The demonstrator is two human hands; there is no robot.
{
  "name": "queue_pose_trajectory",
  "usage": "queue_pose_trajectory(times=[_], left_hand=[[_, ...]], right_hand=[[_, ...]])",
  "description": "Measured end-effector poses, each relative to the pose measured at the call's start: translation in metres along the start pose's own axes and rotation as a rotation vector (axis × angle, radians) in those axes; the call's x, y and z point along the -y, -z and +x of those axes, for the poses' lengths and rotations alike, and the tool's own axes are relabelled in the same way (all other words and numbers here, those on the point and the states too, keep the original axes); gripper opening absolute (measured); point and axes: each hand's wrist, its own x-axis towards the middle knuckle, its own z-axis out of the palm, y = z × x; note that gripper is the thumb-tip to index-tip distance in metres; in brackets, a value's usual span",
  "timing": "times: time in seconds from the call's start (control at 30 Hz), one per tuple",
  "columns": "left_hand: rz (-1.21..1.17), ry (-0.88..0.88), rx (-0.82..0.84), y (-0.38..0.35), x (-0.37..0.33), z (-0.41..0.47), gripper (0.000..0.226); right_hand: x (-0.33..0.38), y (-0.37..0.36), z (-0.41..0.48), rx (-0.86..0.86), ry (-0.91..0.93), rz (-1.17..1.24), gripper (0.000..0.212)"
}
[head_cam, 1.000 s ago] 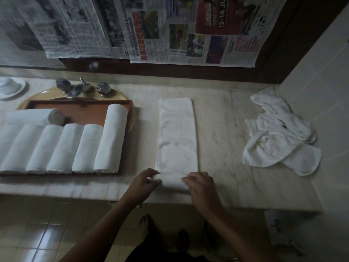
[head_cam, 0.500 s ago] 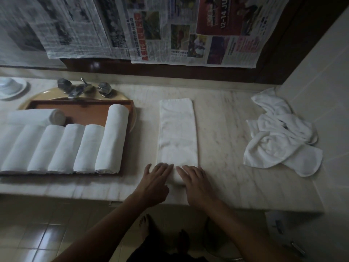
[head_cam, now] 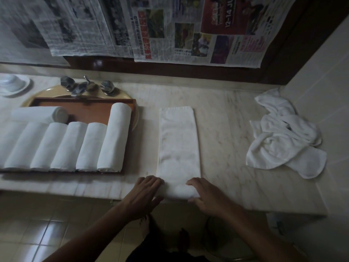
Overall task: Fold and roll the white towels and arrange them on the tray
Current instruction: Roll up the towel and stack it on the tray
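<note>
Roll progress: near end of folded towel (head_cam: 178,144) now wound into a short fat roll at the front edge of the tabletop (head_cam: 226,129), versus flat and merely pinched a second ago, then covered by flat palms half a second back. Left hand (head_cam: 143,195) and right hand (head_cam: 205,197) now at the two ends of that roll, fingers curled over it and gripping; nothing else held. Rest of the strip lying flat, running away toward the back wall, just right of the tray (head_cam: 85,110). Reads as rolling step barely begun, most of the length left to wind. Row of rolled towels (head_cam: 113,137) side by side on tray, one more crosswise behind; crumpled pile (head_cam: 283,140) of unfolded ones far right, so more to come. Pale marble surface, tray set across a yellowish basin (head_cam: 135,110) with chrome tap (head_cam: 85,87), white dish (head_cam: 13,85) far left. Newspaper sheets (head_cam: 170,35) hung over dark wall behind, pale tiles on right wall and floor, dim light.
</note>
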Motion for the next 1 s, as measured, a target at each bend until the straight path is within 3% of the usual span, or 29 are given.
queue_pose_trajectory(times=[0.13,0.23,0.4,0.5,0.6,0.7,0.77,0.87,1.0], left_hand=[[-0.195,0.114,-0.005,0.006,-0.001,0.004,0.043],[-0.304,0.209,-0.015,0.002,0.001,0.009,0.057],[-0.519,0.373,-0.039,0.01,0.001,0.022,0.07],[-0.572,0.471,-0.03,0.012,0.0,0.032,0.068],[-0.608,0.542,-0.005,0.014,-0.001,0.038,0.067],[-0.648,0.594,-0.018,0.013,-0.005,0.042,0.06],[-0.53,0.597,-0.142,0.008,-0.013,0.04,0.049],[-0.155,0.378,-0.36,0.005,-0.034,0.034,0.045],[0.035,0.217,-0.177,-0.008,-0.046,0.037,0.077]], right_hand=[[-0.011,0.003,0.008,-0.075,0.011,0.024,0.052],[-0.01,0.008,0.015,-0.067,-0.06,0.043,0.062],[-0.004,0.01,0.021,-0.156,-0.112,0.061,0.036],[0.005,0.0,0.02,-0.367,-0.035,-0.049,0.026],[0.022,-0.028,0.015,-0.531,0.058,-0.219,0.041],[0.035,-0.052,0.008,-0.507,0.07,-0.28,0.051],[0.033,-0.056,0.008,-0.439,0.057,-0.338,0.059],[0.024,-0.048,0.014,-0.357,0.069,-0.378,0.069],[0.018,-0.033,0.03,-0.223,0.017,-0.383,0.085]])
